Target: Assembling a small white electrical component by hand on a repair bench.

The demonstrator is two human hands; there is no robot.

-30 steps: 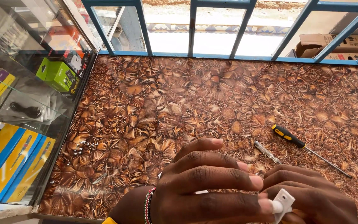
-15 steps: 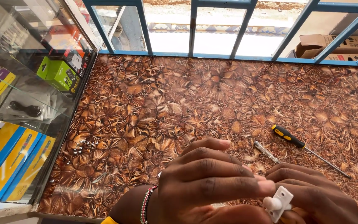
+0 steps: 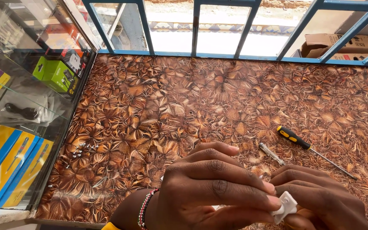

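White plastic part (image 3: pixel 287 205), small and squarish, sits at the lower right of the frame, pinched between the fingertips of the left hand (image 3: pixel 211 191) and the right hand (image 3: pixel 320 198); both hands are closed on it, just above the counter. Countertop (image 3: pixel 184 106) fills the centre of the frame, a glossy brown sheet patterned with leaf-like shapes. A screwdriver with a black-and-yellow handle (image 3: pixel 309 149) lies at right of centre, and a smaller clear-handled screwdriver (image 3: pixel 271 154) lies just beside it, nearer the hands. A scatter of tiny screws (image 3: pixel 79 150) rests near the counter's left edge. A blue metal grille (image 3: pixel 243 30) bounds the far edge along the top of the frame (cardboard boxes (image 3: pixel 341 44) show behind it at upper right). A glass display case (image 3: pixel 22 106) borders the left side, holding a green box (image 3: pixel 56 73) and yellow-and-blue packages (image 3: pixel 9 168). Upper and middle counter areas lie open.
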